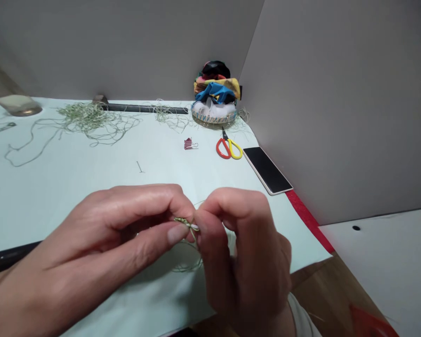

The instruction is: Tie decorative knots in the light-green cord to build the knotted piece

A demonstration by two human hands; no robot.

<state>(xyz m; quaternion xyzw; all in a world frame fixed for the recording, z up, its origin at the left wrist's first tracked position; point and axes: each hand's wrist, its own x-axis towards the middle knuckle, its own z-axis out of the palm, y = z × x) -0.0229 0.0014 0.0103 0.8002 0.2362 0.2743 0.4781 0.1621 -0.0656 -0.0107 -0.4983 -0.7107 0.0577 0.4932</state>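
My left hand (112, 234) pinches a small piece of knotted green cord (182, 220) between thumb and forefinger. A pale, whitish tip sticks out of its right end. At that end my right hand (247, 248) is closed, thumb and forefinger pressed together on thin green strands of the cord. Both hands meet above the front of the white-covered table, with fingertips nearly touching. Loose loops of green thread (187, 268) hang below the fingers. The other fingers of my left hand are partly hidden behind the thumb.
Behind lie a tangle of green thread (86, 117), a hammer (143, 108), a basket (214, 117) with colourful cloth, scissors (228, 146), a red binder clip (188, 143), a small pin (139, 166) and a phone (267, 170). A glass (17, 105) stands far left. Grey panels border the table.
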